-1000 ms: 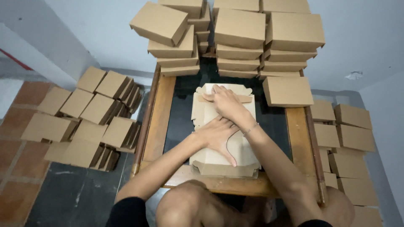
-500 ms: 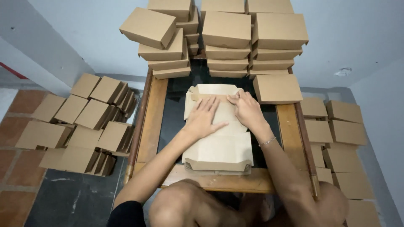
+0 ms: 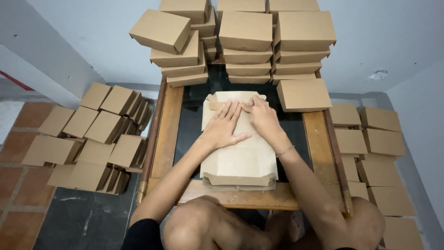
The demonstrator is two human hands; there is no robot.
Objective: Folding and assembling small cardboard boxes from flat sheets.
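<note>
Finished brown cardboard boxes crowd the scene on every side of a small wooden-framed worktop (image 3: 169, 134) with a dark inset top. At its far edge, stacked boxes (image 3: 245, 44) rise in three columns, the left column skewed, with one tilted box (image 3: 159, 30) perched on top. A single closed box (image 3: 303, 94) sits on the worktop's far right corner, just beside the person's right hand. On the red-tiled floor (image 3: 14, 185) to the left, a heap of boxes (image 3: 92, 139) leans in loose rows; to the right, more boxes (image 3: 370, 148) lie along the grey wall.

In the middle of the worktop lies a stack of flat cardboard blanks (image 3: 238, 159), pale brown and unfolded, their near edge reaching the wooden rim in front of the person's knees. The top blank is creased, with small flaps showing at its far end and a folded lip along its near end.

Both hands press down on the far half of that top blank. The left hand (image 3: 224, 127) lies flat, fingers together and pointing away, thumb spread to the side. The right hand (image 3: 261, 115), a thin bracelet at its wrist, rests just beside it, fingers angled toward the left hand's fingertips. Neither grip closes around anything; both palms are spread wide against the cardboard.
</note>
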